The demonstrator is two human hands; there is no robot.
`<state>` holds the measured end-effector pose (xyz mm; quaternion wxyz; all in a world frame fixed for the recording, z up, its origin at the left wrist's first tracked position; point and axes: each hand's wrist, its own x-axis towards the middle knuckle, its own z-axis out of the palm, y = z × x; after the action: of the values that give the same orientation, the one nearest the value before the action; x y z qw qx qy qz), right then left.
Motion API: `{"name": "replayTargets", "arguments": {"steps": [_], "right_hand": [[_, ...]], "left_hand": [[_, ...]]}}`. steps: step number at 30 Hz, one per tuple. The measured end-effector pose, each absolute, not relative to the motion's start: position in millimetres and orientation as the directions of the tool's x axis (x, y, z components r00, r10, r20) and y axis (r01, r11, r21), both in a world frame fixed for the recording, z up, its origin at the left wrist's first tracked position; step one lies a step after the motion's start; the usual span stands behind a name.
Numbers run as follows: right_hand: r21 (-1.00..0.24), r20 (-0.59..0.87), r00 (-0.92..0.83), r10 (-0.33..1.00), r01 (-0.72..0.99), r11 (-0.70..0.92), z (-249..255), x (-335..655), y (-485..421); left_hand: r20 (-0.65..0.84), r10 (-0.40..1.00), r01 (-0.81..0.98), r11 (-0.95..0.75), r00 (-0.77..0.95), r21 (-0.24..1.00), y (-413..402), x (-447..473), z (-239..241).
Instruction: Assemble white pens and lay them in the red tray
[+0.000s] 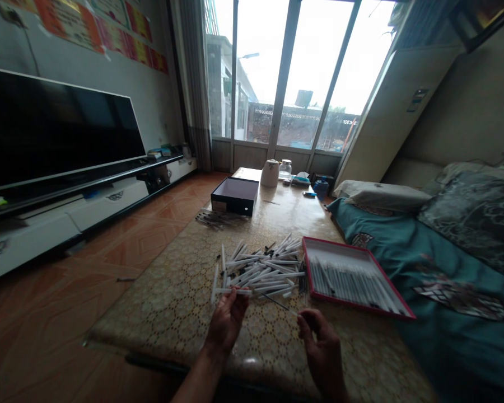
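A pile of white pen barrels (262,267) lies on the patterned table (180,302) in front of me. My left hand (228,318) is closed around a white pen barrel (235,291) at the near edge of the pile. My right hand (321,341) pinches the end of a thin dark refill (279,304) that points towards the left hand. A red-rimmed tray (397,308) to the right of the pile holds a row of white pens (353,280) laid side by side.
A dark open box (234,196) and a heap of dark refills (216,219) sit farther back on the table. A white pot (270,173), a jar (285,169) and small items stand at the far end. A teal-covered couch (445,280) lies right, a TV unit (59,212) left.
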<state>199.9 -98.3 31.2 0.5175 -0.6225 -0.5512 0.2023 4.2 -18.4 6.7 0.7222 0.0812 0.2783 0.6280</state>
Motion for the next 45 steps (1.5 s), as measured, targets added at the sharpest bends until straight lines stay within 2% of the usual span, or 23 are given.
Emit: {"name": "replayTargets", "arguments": {"steps": [6,13,26,33,38,42,45], "right_hand": [[-0.82,0.389,0.265,0.882,0.537,0.2,30,200,-97],[-0.819,0.369,0.249,0.896,0.542,0.186,27,200,-97],[-0.779,0.418,0.208,0.884,0.582,0.231,32,201,-96],[-0.84,0.36,0.237,0.902,0.504,0.203,32,200,-87],[-0.933,0.237,0.19,0.953,0.32,0.168,32,177,-72],[-0.962,0.221,0.216,0.951,0.207,0.176,30,164,-59],[-0.93,0.273,0.307,0.911,0.326,0.169,25,175,-41]], "left_hand": [[-0.288,0.956,-0.859,0.186,0.047,0.478,-17,4,6],[-0.294,0.955,-0.854,0.185,0.04,0.486,-19,4,6],[-0.275,0.961,-0.837,0.18,0.037,0.518,-17,5,2],[-0.26,0.962,-0.798,0.218,0.08,0.562,-20,7,6],[-0.198,0.953,-0.72,0.303,0.229,0.625,-25,9,11],[-0.281,0.939,-0.793,0.321,0.196,0.518,-23,5,7],[-0.332,0.934,-0.862,0.275,0.134,0.425,-18,1,4]]}}
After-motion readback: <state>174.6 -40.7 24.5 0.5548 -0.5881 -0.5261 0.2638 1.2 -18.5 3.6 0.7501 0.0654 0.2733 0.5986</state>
